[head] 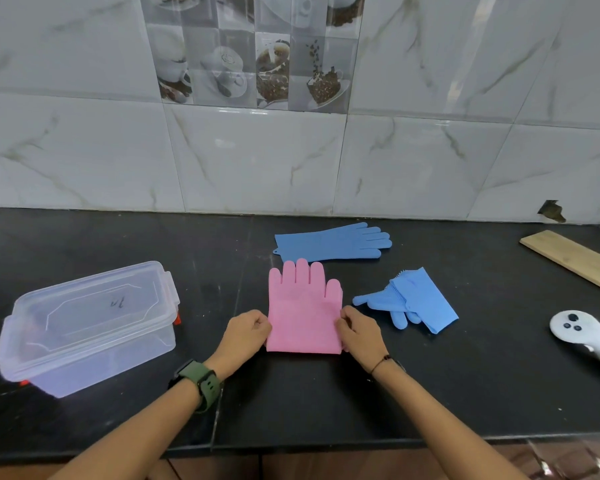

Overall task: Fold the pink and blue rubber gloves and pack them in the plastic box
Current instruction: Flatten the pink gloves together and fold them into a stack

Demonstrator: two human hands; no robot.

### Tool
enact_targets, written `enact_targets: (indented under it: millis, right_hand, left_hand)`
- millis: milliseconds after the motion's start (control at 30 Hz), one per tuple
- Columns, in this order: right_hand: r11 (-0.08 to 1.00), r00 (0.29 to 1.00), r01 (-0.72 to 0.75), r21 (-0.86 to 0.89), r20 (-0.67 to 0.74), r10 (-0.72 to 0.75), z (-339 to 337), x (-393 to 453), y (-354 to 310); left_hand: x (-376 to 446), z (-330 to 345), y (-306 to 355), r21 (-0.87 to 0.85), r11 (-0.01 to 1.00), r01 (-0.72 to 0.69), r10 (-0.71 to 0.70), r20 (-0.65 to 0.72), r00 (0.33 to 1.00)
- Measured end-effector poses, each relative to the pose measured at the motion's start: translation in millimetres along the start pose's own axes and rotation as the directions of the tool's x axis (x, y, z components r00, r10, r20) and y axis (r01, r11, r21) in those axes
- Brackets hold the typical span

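Pinching the pink glove (305, 308) at its two side edges, the left hand (246, 332) and right hand (359, 329) keep it flat on the black worktop (465, 375), fingers pointing away from the person; each grip is curled onto the rubber, probably to square it for a fold. One blue glove (333, 242) lies stretched out behind it, another (413, 299) lies folded to the right. The plastic box (87, 327) stands well to the left (lid on, so packing cannot start yet).
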State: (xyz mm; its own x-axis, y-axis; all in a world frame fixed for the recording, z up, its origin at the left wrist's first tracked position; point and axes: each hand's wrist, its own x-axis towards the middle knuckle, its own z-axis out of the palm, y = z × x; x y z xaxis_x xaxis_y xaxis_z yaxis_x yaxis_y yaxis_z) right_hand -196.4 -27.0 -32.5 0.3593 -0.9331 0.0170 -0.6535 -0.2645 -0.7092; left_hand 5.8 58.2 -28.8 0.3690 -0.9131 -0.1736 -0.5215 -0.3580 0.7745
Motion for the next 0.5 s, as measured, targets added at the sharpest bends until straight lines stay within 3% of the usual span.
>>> enact_targets:
  millis: [200,333,400,500]
  right_hand:
    - [0.980,0.994,-0.107,-0.166,-0.045,0.101,11,19,-6]
    - [0.978,0.985,-0.175,-0.112,-0.030,0.173,11,23,-7]
    - [0.977,0.985,-0.174,-0.126,-0.011,0.174,9,24,-8]
    - [0.960,0.992,-0.126,-0.250,-0.016,0.126,8,26,-7]
  left_hand:
    - [21,-3,13,-0.031,0.993,0.114,-0.110,0.106,0.988]
    - [26,-2,17,-0.052,0.985,0.164,-0.159,0.078,0.984]
    - [27,1,18,-0.006,0.989,0.145,-0.145,0.052,0.988]
    - [27,5,16,0.219,0.975,0.035,-0.033,-0.012,0.999]
